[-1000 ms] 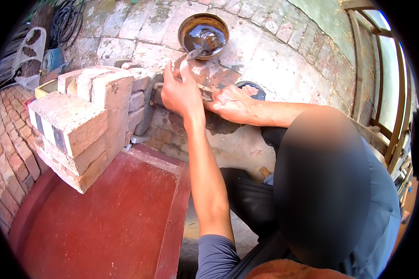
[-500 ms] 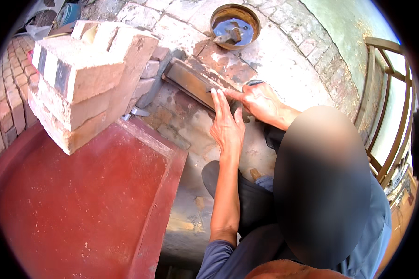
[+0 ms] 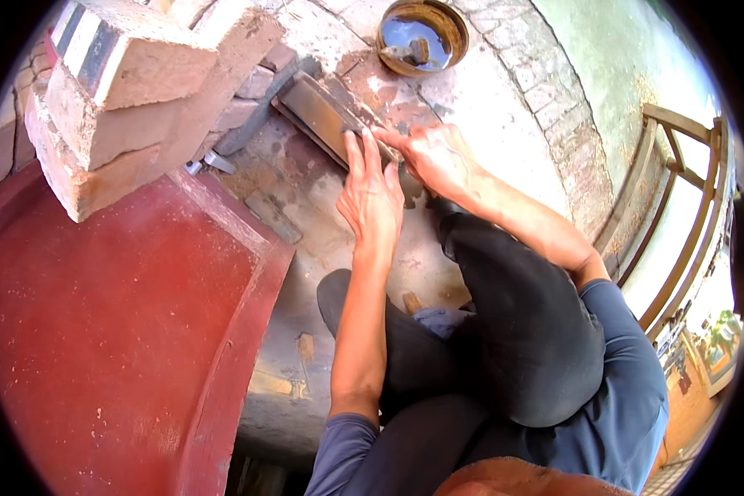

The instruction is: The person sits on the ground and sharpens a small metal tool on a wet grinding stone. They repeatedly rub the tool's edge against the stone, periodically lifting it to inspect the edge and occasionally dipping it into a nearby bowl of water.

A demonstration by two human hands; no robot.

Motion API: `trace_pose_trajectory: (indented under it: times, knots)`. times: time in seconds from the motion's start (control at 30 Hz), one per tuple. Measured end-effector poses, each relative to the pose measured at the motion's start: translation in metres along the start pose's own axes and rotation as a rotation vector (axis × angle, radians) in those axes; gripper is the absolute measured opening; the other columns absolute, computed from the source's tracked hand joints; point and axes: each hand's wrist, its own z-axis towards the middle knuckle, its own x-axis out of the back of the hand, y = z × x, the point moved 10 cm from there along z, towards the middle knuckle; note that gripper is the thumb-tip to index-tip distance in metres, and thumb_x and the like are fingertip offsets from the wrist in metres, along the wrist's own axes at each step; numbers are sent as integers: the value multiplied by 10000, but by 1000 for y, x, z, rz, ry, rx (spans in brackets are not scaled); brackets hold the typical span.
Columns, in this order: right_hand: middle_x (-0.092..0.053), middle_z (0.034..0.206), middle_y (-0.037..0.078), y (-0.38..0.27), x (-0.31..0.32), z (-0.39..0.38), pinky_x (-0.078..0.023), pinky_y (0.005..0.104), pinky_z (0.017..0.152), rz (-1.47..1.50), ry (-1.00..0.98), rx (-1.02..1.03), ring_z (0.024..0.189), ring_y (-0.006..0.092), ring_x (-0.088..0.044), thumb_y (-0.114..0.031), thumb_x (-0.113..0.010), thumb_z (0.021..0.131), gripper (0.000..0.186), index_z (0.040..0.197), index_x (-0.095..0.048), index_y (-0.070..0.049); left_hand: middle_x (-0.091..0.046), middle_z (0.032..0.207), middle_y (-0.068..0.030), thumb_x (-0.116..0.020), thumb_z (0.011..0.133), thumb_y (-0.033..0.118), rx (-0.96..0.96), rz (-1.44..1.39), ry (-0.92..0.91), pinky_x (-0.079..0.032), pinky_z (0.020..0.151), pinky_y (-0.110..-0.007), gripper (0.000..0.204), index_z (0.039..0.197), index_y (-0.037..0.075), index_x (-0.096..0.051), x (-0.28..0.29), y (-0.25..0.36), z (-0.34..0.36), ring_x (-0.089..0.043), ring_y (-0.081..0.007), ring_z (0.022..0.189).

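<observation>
A long, narrow brown block [image 3: 318, 112], like a sharpening stone, lies on the ground ahead of me, wet-looking on top. The index and middle fingers of my left hand [image 3: 374, 198] stretch out and press down near the block's close end. A small dark edge shows under these fingertips; its kind is unclear. From the right, my right hand [image 3: 440, 161] meets them, its index finger pointing along the block and its other fingers curled. What those curled fingers hold is hidden.
Beyond the block stands a round rusty pan [image 3: 456, 35] of water with a greyish lump in it. Stacked bricks [image 3: 153, 74] rise at the left, above a red slab [image 3: 124, 314]. A wooden frame [image 3: 678, 165] stands right. My bent knee [image 3: 529, 331] is below my right forearm.
The whole view has shifted, so the block, pan and bricks sit higher in the picture. Both hands remain at the same end of the block, with their grip much the same.
</observation>
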Motion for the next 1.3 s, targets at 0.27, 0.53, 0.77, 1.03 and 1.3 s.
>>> trace_pose_trajectory:
  times: [0.27,0.53,0.77,1.03,1.3]
  knots:
    - [-673,701,144,3,-7,-17,-548,455,575,-36,7,40,614,340,-688,-74,-757,759,684,1440,-717,-124,-383,1760,-125,-700,1026,284,-67,-120,6,-590,961,-495,692,1647,85,-470,-3,1,-8,-713,-425,1214]
    - [-681,704,120,8,-8,-21,-561,448,586,-36,-10,53,618,314,-703,-78,-728,797,711,1502,-679,-156,-256,1813,-138,-738,965,208,51,-189,-183,-580,1036,-476,921,1740,80,-258,-24,4,-17,-628,-416,1382]
    - [-659,684,95,-5,-2,-5,-571,409,575,-81,-15,82,613,268,-712,-83,-704,857,666,1520,-664,-137,-269,1805,-157,-741,967,201,17,-162,-116,-576,1055,-459,897,1727,64,-285,-12,-7,-1,-625,-412,1388]
    - [-666,654,106,-6,-4,11,-562,416,567,-80,-2,80,591,303,-697,-101,-683,851,680,1529,-647,-139,-271,1800,-173,-763,952,207,11,-180,-70,-567,1074,-454,911,1721,59,-296,-2,-7,14,-612,-403,1411]
    - [-678,667,103,-3,-6,-2,-566,418,579,-63,19,82,592,294,-703,-87,-682,868,655,1521,-654,-124,-266,1804,-164,-800,917,189,-49,-207,-20,-582,1057,-432,951,1719,63,-306,-9,-8,2,-598,-396,1425]
